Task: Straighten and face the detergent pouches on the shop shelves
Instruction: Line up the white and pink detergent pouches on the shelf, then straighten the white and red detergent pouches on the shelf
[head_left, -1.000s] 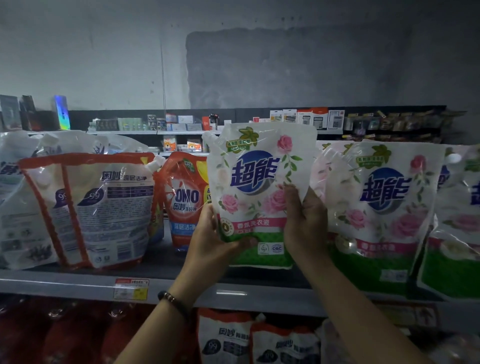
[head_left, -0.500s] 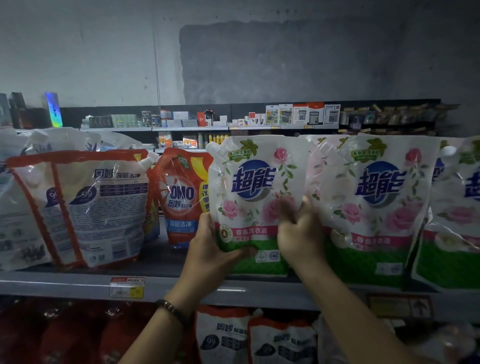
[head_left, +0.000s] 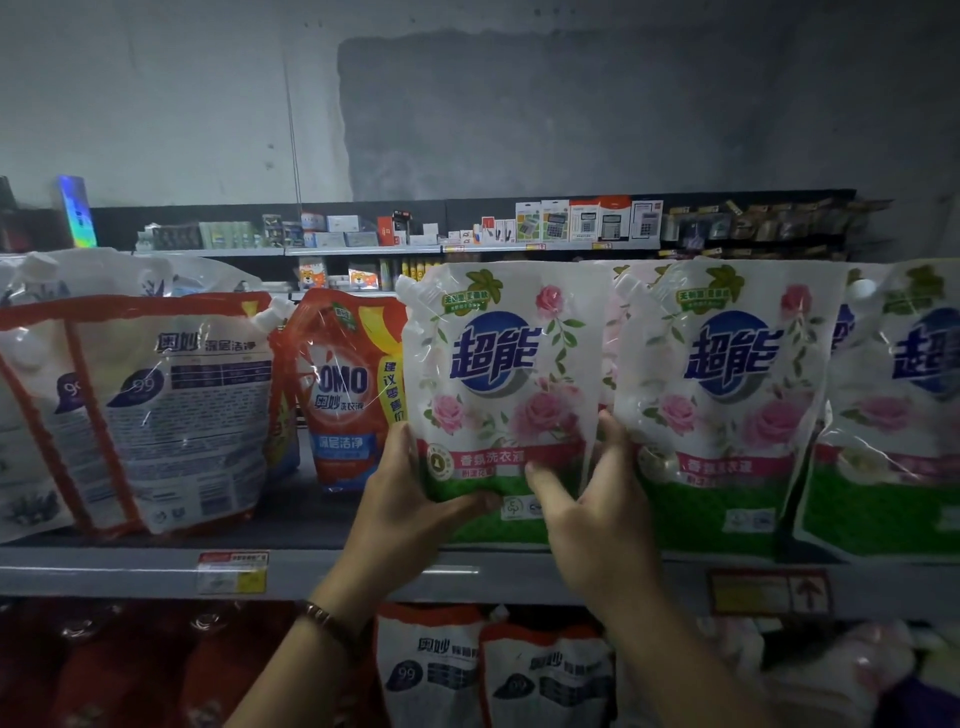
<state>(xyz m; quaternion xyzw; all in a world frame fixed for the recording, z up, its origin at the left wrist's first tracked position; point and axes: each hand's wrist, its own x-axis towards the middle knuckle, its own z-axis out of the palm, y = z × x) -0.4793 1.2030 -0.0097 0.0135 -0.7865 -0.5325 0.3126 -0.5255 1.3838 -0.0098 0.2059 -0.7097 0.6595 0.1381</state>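
Left hand (head_left: 410, 514) holds the rose pouch (head_left: 498, 379) by its lower left edge, thumb on the front. Right hand (head_left: 597, 514) holds the lower right edge, fingers tucked between it and the next rose pouch (head_left: 727, 405). The rose pouch is upright and front-facing, base at the shelf (head_left: 130, 571) lip, with the red OMO pouch (head_left: 348, 389) just left of it and bare shelf in front of that.

Standing in a shop, facing branded detergent pouches (head_left: 498, 395) packing a metal shelf (head_left: 104, 571), seeing a price label (head_left: 232, 571) on its edge and boxed calculators (head_left: 587, 221) displayed beyond.
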